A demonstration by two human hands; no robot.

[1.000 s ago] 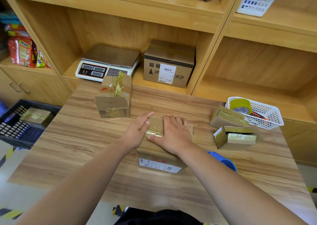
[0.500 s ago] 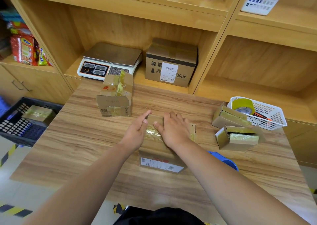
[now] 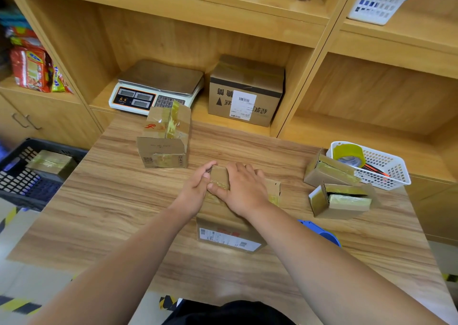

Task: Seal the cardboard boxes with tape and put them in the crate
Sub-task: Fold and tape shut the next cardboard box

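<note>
Pressing flat on the taped top of a cardboard box [image 3: 223, 228] at the middle of the bench [image 3: 111, 200], the right grip [image 3: 245, 191] lies released, fingers straight. The left grip [image 3: 195, 188] grasps the box's left edge with fingers curled. The right forearm hides most of a blue tape dispenser [image 3: 322, 233] just beside the box. A taller taped box [image 3: 163, 139] stands behind. To the right lie two small boxes [image 3: 342, 200], the nearer one open at its end, beside a white basket [image 3: 391, 176] holding a tape roll [image 3: 348, 153]. The black crate [image 3: 22, 198] sits off the bench's left side with one sealed box [image 3: 50, 163] inside.
</note>
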